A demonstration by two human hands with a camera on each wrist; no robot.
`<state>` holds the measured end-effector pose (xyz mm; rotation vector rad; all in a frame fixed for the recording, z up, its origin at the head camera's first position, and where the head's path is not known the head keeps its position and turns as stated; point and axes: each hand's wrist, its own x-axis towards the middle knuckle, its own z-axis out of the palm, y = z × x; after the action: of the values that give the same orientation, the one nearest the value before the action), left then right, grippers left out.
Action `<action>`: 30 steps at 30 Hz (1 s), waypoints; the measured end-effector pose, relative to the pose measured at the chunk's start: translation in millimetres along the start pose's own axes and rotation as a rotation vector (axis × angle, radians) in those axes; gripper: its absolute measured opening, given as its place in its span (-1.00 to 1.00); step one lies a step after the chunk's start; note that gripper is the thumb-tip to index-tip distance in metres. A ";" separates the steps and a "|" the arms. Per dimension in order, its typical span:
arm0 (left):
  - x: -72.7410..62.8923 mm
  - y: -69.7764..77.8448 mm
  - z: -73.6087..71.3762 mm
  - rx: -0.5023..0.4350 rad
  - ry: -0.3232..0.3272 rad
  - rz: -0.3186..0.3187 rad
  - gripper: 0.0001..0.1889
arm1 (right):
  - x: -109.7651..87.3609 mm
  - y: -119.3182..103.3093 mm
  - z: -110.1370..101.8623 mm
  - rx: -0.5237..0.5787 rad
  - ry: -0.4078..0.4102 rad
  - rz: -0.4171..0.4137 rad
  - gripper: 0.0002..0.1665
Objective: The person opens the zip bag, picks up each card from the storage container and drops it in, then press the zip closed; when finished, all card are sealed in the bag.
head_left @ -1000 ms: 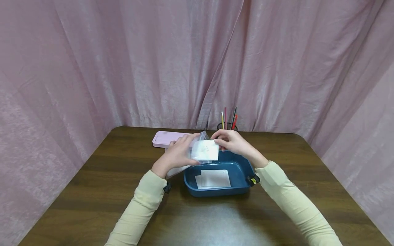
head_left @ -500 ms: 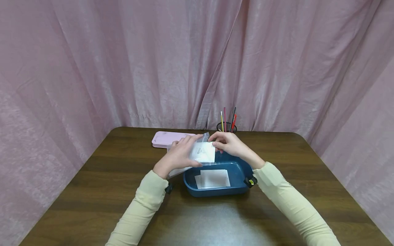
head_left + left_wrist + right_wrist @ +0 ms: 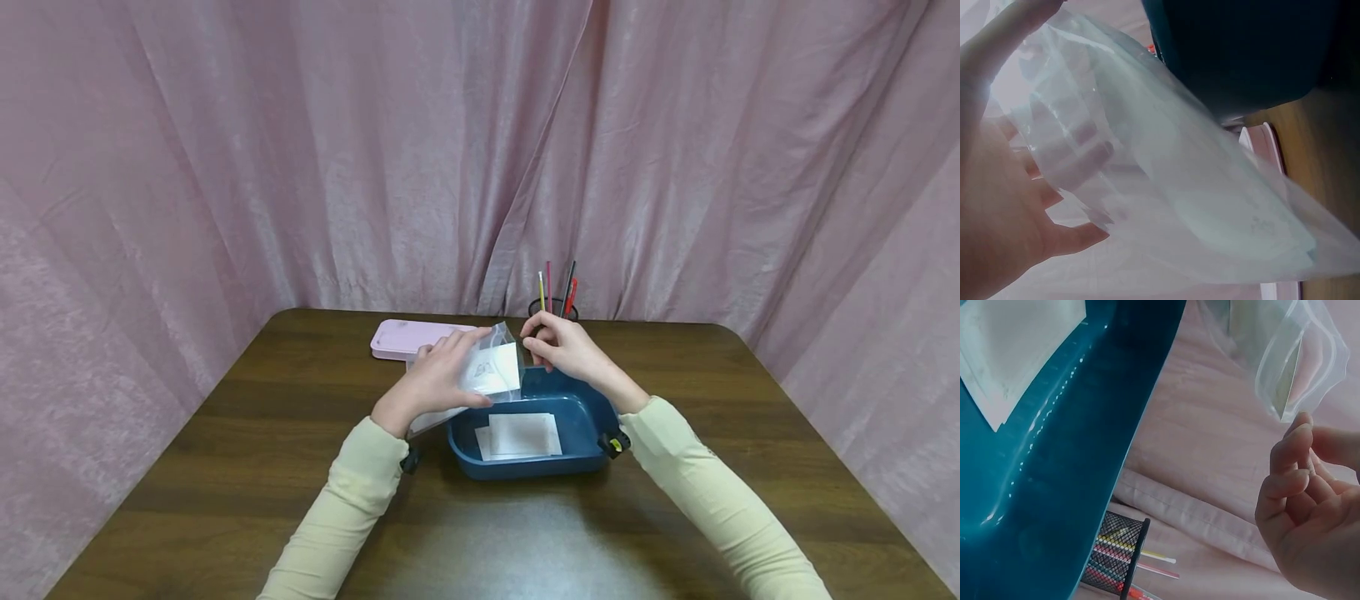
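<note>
Clear plastic bag (image 3: 1166, 169) held over a deep blue oblong tray (image 3: 525, 472)

The left hand (image 3: 437, 377), spread wide between thumb and fingers, held the bag above the tray's far left edge in the head view. A flat white rectangular card (image 3: 497, 369) with a faint grey marking lay inside the bag. The bag's visible end pointed toward the right hand (image 3: 567, 343); seen from the left wrist, its long axis ran diagonally from upper left to lower right. The right hand was narrow, fingers curled toward the thumb around nothing, tips just beside that end; whether they touched it could not be told. Thin white rectangular sheets (image 3: 525, 436) lay overlapping on the tray's bottom. Beyond stood a round black mesh cup (image 3: 1116, 553) with slim coloured pencils (image 3: 549, 283); a flat pale pink oblong case (image 3: 412, 337) lay to its left.
</note>
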<state>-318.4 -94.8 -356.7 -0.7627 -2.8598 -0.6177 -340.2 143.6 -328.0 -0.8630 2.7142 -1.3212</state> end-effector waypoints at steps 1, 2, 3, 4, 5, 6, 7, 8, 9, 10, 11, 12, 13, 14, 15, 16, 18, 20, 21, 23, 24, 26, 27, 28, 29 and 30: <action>-0.2 -0.5 0.3 -0.003 0.001 -0.001 0.08 | -0.1 0.4 -0.3 -0.003 -0.002 0.004 -0.83; -0.4 -0.9 0.5 -0.008 0.001 -0.002 0.08 | 0.1 0.8 -0.7 -0.009 -0.004 0.008 -0.83; -0.6 -0.9 0.5 -0.014 0.001 -0.003 0.08 | 0.2 1.4 -1.1 -0.019 -0.008 0.011 -0.84; -0.6 -1.1 0.5 -0.015 0.001 -0.004 0.08 | 0.5 2.1 -1.5 -0.029 -0.016 0.014 -0.84; -0.7 -1.1 0.5 -0.016 0.002 -0.004 0.08 | 0.7 3.0 -1.8 -0.043 -0.031 0.016 -0.84; -0.7 -1.0 0.4 -0.017 0.003 -0.005 0.08 | 1.4 5.1 -2.0 -0.056 -0.051 0.015 -0.84; -0.6 -1.0 0.2 -0.017 0.005 -0.005 0.08 | 2.3 7.6 -1.8 -0.074 -0.077 0.018 -0.83; -0.7 -1.0 0.0 -0.017 0.007 -0.005 0.08 | 3.2 10.0 -1.0 -0.094 -0.112 0.022 -0.83; -0.7 -1.1 -0.2 -0.016 0.009 -0.005 0.08 | 4.0 12.5 0.0 -0.120 -0.156 0.021 -0.81; -0.6 -1.4 -0.3 -0.013 0.009 -0.006 0.08 | 5.0 15.2 1.1 -0.147 -0.206 0.019 -0.80; -0.5 -1.6 -0.5 -0.012 0.009 -0.006 0.08 | 5.7 17.3 2.3 -0.175 -0.261 0.019 -0.79; -0.3 -2.1 -0.4 -0.009 0.010 -0.005 0.08 | 6.4 19.0 3.7 -0.204 -0.316 0.021 -0.78; 0.0 -2.6 -0.3 -0.007 0.010 -0.004 0.08 | 6.9 20.0 5.1 -0.233 -0.371 0.022 -0.77; 0.2 -3.0 -0.3 -0.007 0.010 -0.003 0.08 | 7.2 20.5 6.4 -0.266 -0.426 0.019 -0.77; 0.4 -3.2 -0.5 -0.006 0.011 -0.002 0.08 | 7.7 20.5 7.8 -0.308 -0.478 0.014 -0.77; 0.5 -3.5 -0.7 -0.005 0.013 -0.002 0.08 | 8.1 19.7 9.4 -0.352 -0.523 0.016 -0.78; 0.8 -4.0 -1.3 -0.007 0.018 0.002 0.08 | 9.5 17.9 13.5 -0.447 -0.599 0.015 -0.78; 0.8 -4.0 -2.5 -0.012 0.023 0.007 0.09 | 11.1 15.9 19.0 -0.527 -0.656 0.030 -0.76; 0.8 -4.1 -2.8 -0.013 0.025 0.012 0.09 | 12.1 14.9 22.0 -0.563 -0.679 0.044 -0.73; 0.9 -4.3 -3.4 -0.017 0.025 0.018 0.09 | 13.8 13.7 28.1 -0.607 -0.720 0.075 -0.63; 0.8 -4.4 -3.7 -0.016 0.023 0.021 0.09 | 14.6 13.3 31.1 -0.621 -0.740 0.099 -0.54; 0.6 -4.6 -4.5 -0.011 0.020 0.022 0.09 | 15.8 12.6 36.2 -0.663 -0.786 0.137 -0.33; 0.5 -4.6 -4.8 -0.008 0.018 0.021 0.09 | 16.3 12.5 38.6 -0.681 -0.806 0.154 -0.23; 0.5 -4.6 -5.1 -0.007 0.016 0.019 0.09 | 16.4 12.9 40.8 -0.695 -0.824 0.173 -0.13; 0.4 -4.6 -5.2 -0.005 0.014 0.018 0.09 | 16.2 13.3 42.8 -0.713 -0.840 0.193 -0.05; 0.2 -4.5 -5.3 -0.003 0.013 0.017 0.09 | 15.9 13.9 44.9 -0.738 -0.857 0.206 0.02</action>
<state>-320.7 -100.5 -353.5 -0.7791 -2.8386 -0.6229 -349.8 110.3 -363.5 -0.8435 2.3903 0.1592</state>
